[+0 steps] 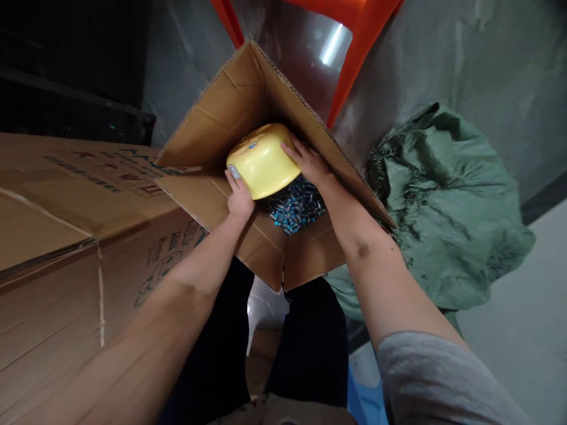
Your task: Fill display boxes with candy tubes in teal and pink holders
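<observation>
Both my hands hold a yellow bowl [266, 168] inside an open cardboard box [221, 106]. The bowl is tipped over, its outer side and bottom facing up. My left hand [240, 193] grips its lower left edge, with something silvery at a fingertip. On the bowl's right side, my right hand [308, 160] presses with its fingers. Many small dark and blue pieces [296, 206] lie in the box, just below the bowl's rim. The bowl's inside is hidden.
Large printed cardboard boxes [119, 206] stand at the left. A green sack [452, 206] lies at the right. Red-orange stool legs [358, 47] rise beyond the box. My dark-clothed legs flank the box's near corner, and something blue [367, 395] is below.
</observation>
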Motion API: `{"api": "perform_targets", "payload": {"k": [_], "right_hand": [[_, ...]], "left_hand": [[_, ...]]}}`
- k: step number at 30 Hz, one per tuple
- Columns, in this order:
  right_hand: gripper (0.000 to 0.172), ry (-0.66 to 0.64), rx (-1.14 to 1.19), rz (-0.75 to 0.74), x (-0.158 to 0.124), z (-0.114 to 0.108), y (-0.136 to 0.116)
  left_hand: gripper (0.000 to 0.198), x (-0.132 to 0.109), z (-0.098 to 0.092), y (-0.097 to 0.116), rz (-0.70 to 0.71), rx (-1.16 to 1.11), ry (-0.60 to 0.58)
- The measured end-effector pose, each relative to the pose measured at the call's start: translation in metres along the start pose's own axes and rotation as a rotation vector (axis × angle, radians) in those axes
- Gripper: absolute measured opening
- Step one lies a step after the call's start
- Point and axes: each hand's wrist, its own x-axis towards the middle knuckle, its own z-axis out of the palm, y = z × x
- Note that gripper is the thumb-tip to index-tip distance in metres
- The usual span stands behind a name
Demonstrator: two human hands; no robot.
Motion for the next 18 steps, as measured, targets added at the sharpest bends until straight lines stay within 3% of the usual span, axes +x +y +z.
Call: {"api": "perform_targets", "payload": {"k": [5,11,15,18], "right_hand": [[0.071,-0.049,0.058,0.027,0.009,-0.001,0.001],[0.067,-0.155,0.064,0.067,0.008,-0.034,-0.013],[0.066,-0.358,0.044,0.142,-0.003,-0.051,-0.017],[0.078,-0.525,0.038,0.225,-0.027,-0.049,-0.013]], "left_hand": [[0.106,0.006,0.005,-0.001,-0.05,0.036,-0.065],[0.122,0.0,0.002,-0.012,-0.048,0.052,-0.145],[0.127,-0.011,0.002,-0.014,0.003,0.055,-0.255],[0.124,-0.018,0.012,-0.009,0.084,0.069,-0.387]]}}
